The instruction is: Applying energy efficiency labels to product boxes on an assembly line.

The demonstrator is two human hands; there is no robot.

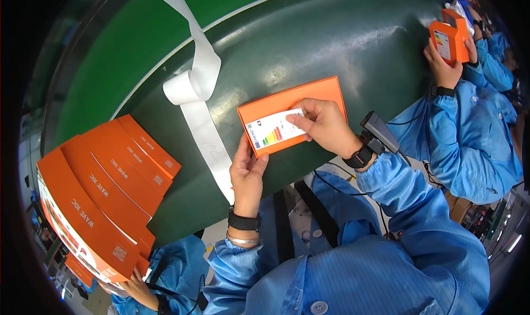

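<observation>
A flat orange box (320, 89) lies on the dark green table in front of me. On its top face is a white label (276, 130) with green, yellow and red bars, slightly slanted to the box's edges. My left hand (248, 171) grips the box's near left corner between thumb and fingers. Over the label's right end, my right hand (323, 124) is closed, thumb and fingertips together at the label. Whether that end of the label is stuck down is hidden under the fingers.
A white paper strip (204, 133) with a curled loop runs across the table (265, 44). Overlapping orange boxes (105, 182) stand at the left, near a co-worker's hand (138, 290). At the right, another person's hands (446, 67) hold an orange box (455, 36) with a similar label.
</observation>
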